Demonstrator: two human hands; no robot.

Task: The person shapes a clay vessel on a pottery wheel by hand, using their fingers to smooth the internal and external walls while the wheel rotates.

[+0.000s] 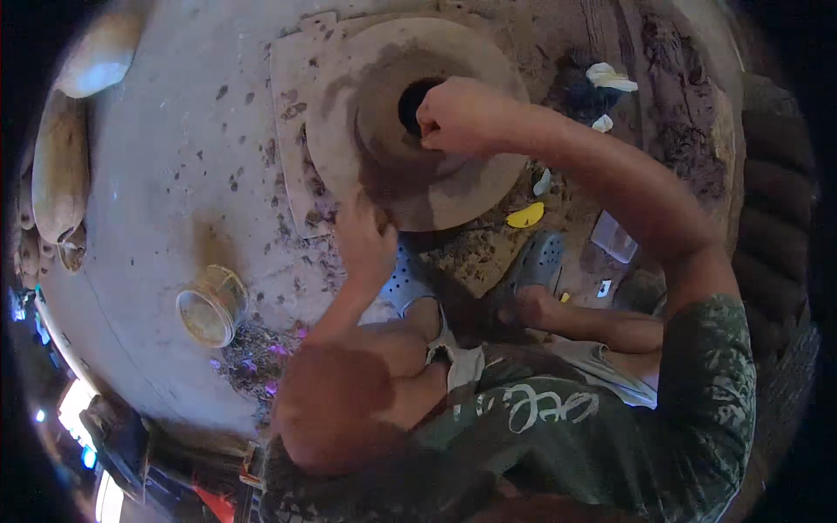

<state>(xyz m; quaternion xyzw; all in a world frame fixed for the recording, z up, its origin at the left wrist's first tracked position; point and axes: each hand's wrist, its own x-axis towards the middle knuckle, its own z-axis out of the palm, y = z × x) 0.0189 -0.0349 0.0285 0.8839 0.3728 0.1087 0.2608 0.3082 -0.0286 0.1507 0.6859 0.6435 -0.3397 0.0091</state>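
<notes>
A round clay pot (pixel 381 122) with a dark open mouth sits in the middle of a broad, flat potter's wheel (pixel 493 65). My right hand (pixel 466 118) is over the right side of the pot's mouth. Its fingers are curled and pinched together close to the rim, and what lies between the fingertips is hidden. At the wheel's near left edge is my left hand (pixel 364 240), with thumb and fingers apart and nothing visible in it. Its fingertips blend into the shadow there, so contact with the wheel is unclear.
A muddy bucket (pixel 211 307) stands at the left. Beside the wheel lie a yellow scraper-like piece (pixel 525 215), a clear plastic container (pixel 614 237) and a crumpled white cloth (pixel 610 77). My feet in blue clogs (pixel 403 281) are close to the wheel. Large tan rounded forms (pixel 61 170) stand far left.
</notes>
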